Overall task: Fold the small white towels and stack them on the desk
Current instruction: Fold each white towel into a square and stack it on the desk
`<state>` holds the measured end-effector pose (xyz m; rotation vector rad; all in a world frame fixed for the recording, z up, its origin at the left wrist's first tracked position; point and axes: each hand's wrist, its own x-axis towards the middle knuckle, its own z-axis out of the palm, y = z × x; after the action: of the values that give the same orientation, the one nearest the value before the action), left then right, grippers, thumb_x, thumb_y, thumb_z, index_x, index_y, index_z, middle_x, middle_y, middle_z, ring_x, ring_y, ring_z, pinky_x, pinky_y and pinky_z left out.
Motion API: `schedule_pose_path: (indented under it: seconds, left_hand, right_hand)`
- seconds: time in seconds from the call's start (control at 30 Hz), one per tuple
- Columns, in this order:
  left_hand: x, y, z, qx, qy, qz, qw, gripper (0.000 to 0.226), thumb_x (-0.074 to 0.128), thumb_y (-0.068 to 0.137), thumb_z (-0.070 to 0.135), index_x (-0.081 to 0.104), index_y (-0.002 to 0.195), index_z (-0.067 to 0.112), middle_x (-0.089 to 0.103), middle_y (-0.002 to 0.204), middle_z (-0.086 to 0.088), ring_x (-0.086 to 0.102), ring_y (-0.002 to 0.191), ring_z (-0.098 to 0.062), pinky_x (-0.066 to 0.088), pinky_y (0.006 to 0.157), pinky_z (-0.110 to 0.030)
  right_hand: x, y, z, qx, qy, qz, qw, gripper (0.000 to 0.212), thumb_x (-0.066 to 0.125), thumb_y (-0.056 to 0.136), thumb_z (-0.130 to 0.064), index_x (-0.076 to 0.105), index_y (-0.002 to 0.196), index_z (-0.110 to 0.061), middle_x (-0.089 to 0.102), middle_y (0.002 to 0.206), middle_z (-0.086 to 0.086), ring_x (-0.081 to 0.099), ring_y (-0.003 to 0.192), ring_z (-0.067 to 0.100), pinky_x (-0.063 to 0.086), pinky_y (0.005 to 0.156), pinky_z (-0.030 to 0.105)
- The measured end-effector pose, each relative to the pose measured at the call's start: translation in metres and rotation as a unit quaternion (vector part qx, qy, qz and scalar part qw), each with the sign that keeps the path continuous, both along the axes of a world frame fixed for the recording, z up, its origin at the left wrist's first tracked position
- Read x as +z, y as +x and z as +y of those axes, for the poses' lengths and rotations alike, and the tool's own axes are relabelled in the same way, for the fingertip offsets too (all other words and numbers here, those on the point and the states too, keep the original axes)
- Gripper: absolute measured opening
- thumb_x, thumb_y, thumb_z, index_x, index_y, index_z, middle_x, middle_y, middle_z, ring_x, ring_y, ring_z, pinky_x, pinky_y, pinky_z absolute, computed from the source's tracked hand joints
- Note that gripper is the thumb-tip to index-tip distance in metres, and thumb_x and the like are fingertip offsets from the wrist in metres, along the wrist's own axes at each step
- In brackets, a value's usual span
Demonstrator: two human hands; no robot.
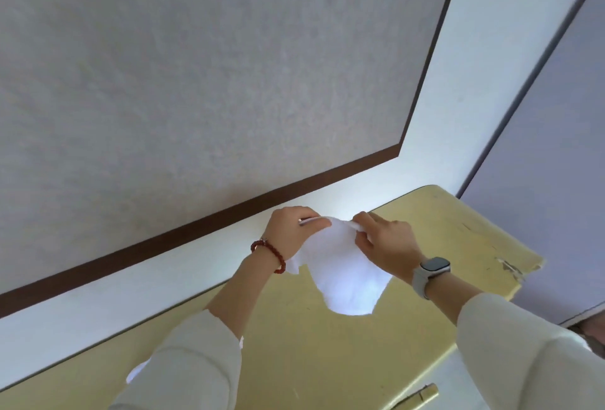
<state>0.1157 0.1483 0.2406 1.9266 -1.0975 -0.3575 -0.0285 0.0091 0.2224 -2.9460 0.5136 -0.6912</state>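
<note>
Two hands hold one small white cloth towel [340, 265] in the air above the yellow wooden desk [435, 229].

The left hand [294, 229], at 9 o'clock of the towel, pinches its top edge; the right hand [386, 242], at 3 o'clock, has fingers curled round the opposite corner, and the cloth hangs bunched toward 6 o'clock. The likely trouble, as I judge it: the grips sit close together, so the towel may stay crumpled and fold crooked, or a corner may slip out. Count: one towel in hand, one white scrap of cloth [137, 372] peeking beside the left sleeve at 7 o'clock, possibly a second towel; no stack in view.
</note>
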Motion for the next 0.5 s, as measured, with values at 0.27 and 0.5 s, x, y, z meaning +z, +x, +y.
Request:
schedule_pose_path:
  seconds: [0.27,0.5]
  left_hand:
    - [-0.002,0.015,-0.024,-0.057,0.122,-0.068,0.989,0.016,0.059,0.087,0.015,0.069,0.094,0.006,0.068,0.090,-0.005,0.056,0.083,-0.017,0.034,0.066,-0.011]
    - [-0.012,0.041,-0.041,0.036,0.174,-0.122,0.977,0.020,0.056,0.089,0.018,0.068,0.104,0.009,0.069,0.101,-0.007,0.061,0.094,-0.022,0.045,0.078,-0.025]
  right_hand:
    - [0.001,-0.014,-0.046,-0.072,0.056,0.033,0.995,0.031,0.034,0.090,-0.019,0.062,0.101,-0.013,0.067,0.091,0.002,0.060,0.081,0.025,0.042,0.056,0.028]
    - [0.005,-0.008,-0.078,-0.153,0.074,0.016,0.985,0.031,0.035,0.097,-0.016,0.059,0.117,-0.015,0.067,0.105,0.005,0.059,0.095,0.026,0.043,0.072,0.031]
